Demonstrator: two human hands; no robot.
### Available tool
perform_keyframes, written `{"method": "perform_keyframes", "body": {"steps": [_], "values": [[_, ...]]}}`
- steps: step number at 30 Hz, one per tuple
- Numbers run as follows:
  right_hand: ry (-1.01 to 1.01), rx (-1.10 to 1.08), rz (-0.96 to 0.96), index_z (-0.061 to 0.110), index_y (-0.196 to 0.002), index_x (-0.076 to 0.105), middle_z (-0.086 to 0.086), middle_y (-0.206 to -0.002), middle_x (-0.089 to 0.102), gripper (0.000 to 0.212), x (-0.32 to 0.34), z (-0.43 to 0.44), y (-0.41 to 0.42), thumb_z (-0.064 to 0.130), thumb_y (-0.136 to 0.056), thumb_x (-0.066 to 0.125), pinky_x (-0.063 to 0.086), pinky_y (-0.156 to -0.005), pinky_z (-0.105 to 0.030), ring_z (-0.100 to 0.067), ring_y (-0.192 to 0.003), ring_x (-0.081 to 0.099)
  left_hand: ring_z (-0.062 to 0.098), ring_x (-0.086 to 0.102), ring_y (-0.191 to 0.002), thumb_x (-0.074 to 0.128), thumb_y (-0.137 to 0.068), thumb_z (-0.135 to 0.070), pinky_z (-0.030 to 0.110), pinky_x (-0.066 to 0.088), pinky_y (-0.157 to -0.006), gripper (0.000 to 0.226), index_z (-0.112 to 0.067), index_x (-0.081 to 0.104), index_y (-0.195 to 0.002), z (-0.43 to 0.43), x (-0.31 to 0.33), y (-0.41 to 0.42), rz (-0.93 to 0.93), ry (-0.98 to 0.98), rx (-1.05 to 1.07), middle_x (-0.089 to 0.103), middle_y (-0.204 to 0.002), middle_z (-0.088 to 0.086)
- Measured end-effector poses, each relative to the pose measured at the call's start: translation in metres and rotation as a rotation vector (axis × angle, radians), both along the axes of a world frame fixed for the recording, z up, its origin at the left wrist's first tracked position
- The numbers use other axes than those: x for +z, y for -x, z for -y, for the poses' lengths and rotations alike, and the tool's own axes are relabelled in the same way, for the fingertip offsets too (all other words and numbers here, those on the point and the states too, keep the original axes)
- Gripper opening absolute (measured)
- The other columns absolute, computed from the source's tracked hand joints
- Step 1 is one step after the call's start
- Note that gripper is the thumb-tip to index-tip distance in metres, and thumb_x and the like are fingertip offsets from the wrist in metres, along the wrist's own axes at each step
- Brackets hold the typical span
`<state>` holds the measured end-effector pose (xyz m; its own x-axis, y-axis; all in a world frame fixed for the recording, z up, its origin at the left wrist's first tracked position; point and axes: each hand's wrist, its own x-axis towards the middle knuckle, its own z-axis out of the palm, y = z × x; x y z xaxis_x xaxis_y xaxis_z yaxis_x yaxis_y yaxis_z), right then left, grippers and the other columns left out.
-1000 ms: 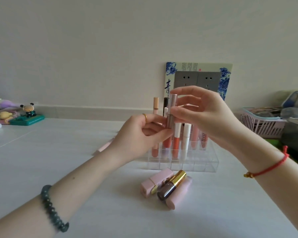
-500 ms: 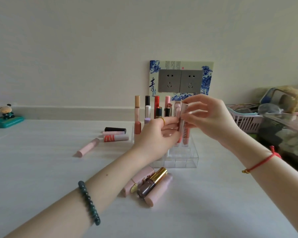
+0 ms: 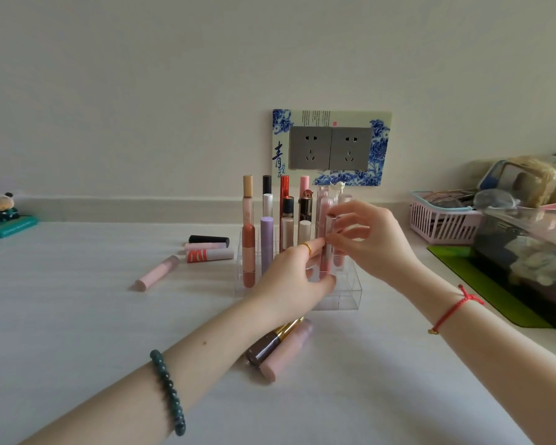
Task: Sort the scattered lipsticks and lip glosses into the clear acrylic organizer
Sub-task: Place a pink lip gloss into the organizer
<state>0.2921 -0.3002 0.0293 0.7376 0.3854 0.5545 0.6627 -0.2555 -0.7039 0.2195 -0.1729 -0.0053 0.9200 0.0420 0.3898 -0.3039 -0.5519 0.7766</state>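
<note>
The lip gloss (image 3: 328,248) stands upright over the right half of the clear organizer (image 3: 347,298), which sits near the back edge of the counter (image 3: 77,316), below the wall socket (image 3: 331,146).

**Change.** One second ago the lip gloss was held clear above the tubes already stored. It has since come down, and its silver cap is now level with the tops of the neighbouring tubes. Its lower end is hidden behind the left thumb, so contact with the compartment floor cannot be confirmed, nor can the exact compartment.

**Hands.** The left hand (image 3: 291,279) pinches the lower body of the lip gloss between thumb and curled fingers. The right hand (image 3: 371,242) pinches the cap end with its fingertips, the other fingers loosely arched.

**Meaning for the task.** Insertion appears under way but not finished, since both hands grip the item.

**Remaining items.**
- Left of the organizer, lying flat: a black tube (image 3: 208,239), a pale pink tube (image 3: 206,246) and a red-striped tube (image 3: 210,254), touching side by side.
- A pink stick (image 3: 157,273) lies nearer the left edge.
- In front of the organizer: a gold-capped bottle (image 3: 270,343) lies against a pink lipstick (image 3: 286,351).
</note>
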Motion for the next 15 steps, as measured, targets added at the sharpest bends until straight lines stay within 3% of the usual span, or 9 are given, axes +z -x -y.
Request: {"method": "perform_keyframes", "body": {"steps": [3,8,15], "values": [[0.012,0.003,-0.009,0.022,-0.095,0.061,0.001,-0.08,0.063,0.028,-0.0032,-0.0004,-0.0002,0.003,-0.076,0.069,0.053,-0.048,-0.016,-0.006,-0.063,0.063,0.002,0.045,-0.116,0.062,-0.084,-0.022,0.023,0.036,-0.102,0.053,-0.023,0.043,-0.134,-0.0001,-0.0038,-0.0007,-0.03,-0.006,0.002,0.047,-0.114,-0.018],[0.041,-0.008,-0.016,0.02,-0.096,0.062,0.0,-0.082,0.065,0.027,-0.0057,-0.0005,-0.0021,0.005,-0.075,0.07,0.052,-0.052,-0.014,-0.012,-0.066,0.066,0.01,0.045,-0.125,0.062,-0.083,-0.024,0.032,0.036,-0.107,0.056,-0.024,0.041,-0.135,-0.0006,-0.0074,-0.0014,-0.056,-0.007,0.014,0.05,-0.134,-0.006],[0.068,-0.01,-0.018,0.02,-0.098,0.063,0.001,-0.082,0.065,0.028,-0.0061,-0.0007,-0.0031,0.006,-0.074,0.071,0.05,-0.054,-0.009,-0.013,-0.069,0.066,0.006,0.044,-0.123,0.063,-0.083,-0.023,0.03,0.036,-0.106,0.059,-0.022,0.038,-0.137,-0.001,-0.0077,-0.0002,-0.062,-0.015,0.016,0.049,-0.134,-0.005]]}}
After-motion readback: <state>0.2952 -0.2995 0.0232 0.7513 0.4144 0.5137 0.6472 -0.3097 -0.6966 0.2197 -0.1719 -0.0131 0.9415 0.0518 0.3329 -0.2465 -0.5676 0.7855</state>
